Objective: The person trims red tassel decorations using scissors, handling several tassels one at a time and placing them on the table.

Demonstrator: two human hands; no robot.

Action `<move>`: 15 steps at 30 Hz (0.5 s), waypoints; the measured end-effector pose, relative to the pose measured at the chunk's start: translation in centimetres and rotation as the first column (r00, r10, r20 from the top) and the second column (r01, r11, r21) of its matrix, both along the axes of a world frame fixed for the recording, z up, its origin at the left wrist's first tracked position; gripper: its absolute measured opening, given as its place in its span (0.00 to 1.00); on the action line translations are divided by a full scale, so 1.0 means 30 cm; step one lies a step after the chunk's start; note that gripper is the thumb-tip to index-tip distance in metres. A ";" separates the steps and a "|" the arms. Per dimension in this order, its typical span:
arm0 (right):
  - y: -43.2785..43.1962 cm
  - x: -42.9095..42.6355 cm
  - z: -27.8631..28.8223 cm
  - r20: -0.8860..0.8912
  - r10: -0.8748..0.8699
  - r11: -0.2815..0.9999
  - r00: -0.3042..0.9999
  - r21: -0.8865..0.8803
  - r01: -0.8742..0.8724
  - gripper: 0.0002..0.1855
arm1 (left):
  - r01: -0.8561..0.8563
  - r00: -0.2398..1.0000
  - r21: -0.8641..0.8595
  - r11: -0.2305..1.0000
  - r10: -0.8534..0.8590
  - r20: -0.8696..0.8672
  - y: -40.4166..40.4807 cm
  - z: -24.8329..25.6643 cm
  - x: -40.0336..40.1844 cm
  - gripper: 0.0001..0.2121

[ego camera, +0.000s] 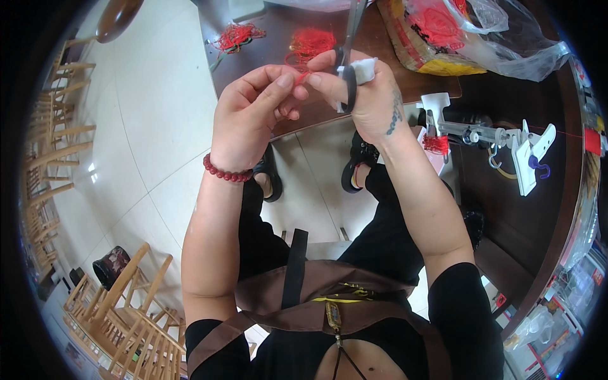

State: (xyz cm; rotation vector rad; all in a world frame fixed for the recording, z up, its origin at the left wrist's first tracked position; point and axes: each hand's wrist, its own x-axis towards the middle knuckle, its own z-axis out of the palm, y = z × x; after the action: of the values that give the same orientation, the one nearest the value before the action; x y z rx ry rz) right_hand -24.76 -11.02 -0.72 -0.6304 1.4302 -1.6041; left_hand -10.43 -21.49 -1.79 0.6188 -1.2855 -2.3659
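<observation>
Between the fingertips of both hands is a short bit of red cord (302,77), close to the table's near edge. My left hand (259,95) pinches it between thumb and fingers. My right hand (365,90) touches its other side with thumb and forefinger. Black-handled scissors (350,80) also hang in my right hand, a finger through one loop and the blades pointing away from me. A crumpled white wad (363,70), perhaps tissue, is tucked against the right palm. Beyond the hands lies a pile of red cords (311,42), and a second bundle of red cords (237,37) sits to the left.
A plastic-wrapped sack (427,38) occupies the table's (266,52) right side. Right of my forearm stands a white clamp stand (479,133) with hooks and red thread (435,145). Wooden chairs (123,308) line the left, on a tiled floor (161,95).
</observation>
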 end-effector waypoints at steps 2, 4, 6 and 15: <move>0.008 -0.009 -0.012 0.070 0.011 0.999 0.998 -0.030 -0.009 0.11 | 0.013 1.000 0.127 0.992 -0.010 -0.029 0.002 0.008 -0.003 0.08; 0.010 -0.009 -0.018 0.139 0.030 0.998 0.990 -0.063 -0.021 0.11 | 0.013 1.000 0.125 0.992 -0.011 -0.018 0.005 0.012 -0.003 0.08; 0.010 -0.005 -0.018 0.196 0.027 0.997 0.980 -0.077 -0.012 0.12 | 0.014 1.000 0.124 0.992 -0.013 -0.006 0.009 0.008 -0.004 0.07; 0.010 -0.007 -0.026 0.170 0.044 0.995 0.984 -0.093 -0.028 0.13 | 0.101 0.991 -0.069 0.993 -0.093 0.100 0.015 -0.001 0.000 0.07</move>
State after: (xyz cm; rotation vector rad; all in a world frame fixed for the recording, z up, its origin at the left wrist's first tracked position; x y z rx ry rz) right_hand -24.97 -10.72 -1.49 -0.5523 1.2191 -1.6600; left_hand -10.44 -21.05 -1.83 0.6687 -1.4694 -2.3788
